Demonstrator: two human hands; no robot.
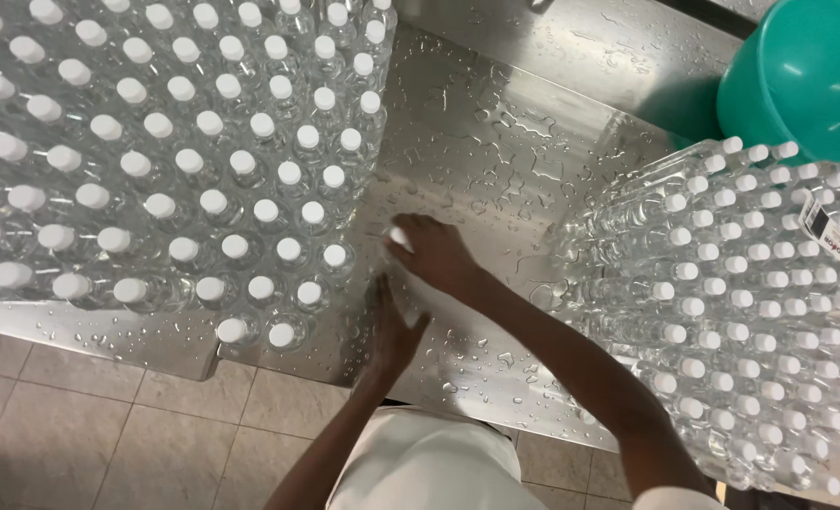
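Both hands meet over one clear plastic bottle (399, 269) that lies tilted on the wet steel table (496, 142), in the gap between two big groups of bottles. Right hand (439, 255) closes over its upper part, fingers curled just below the white cap (399, 236). Left hand (392, 326) grips the bottle's lower end from beneath, fingers wrapped around it.

Just left of the hands stands a dense block of upright white-capped bottles (174, 151), its nearest row almost touching the held bottle. To the right, a stack of bottles (732, 302) lies on its side, caps facing the camera. A teal plastic tub (807, 76) sits behind that stack. Water drops cover the table; beige floor tiles (108, 425) show below its edge.
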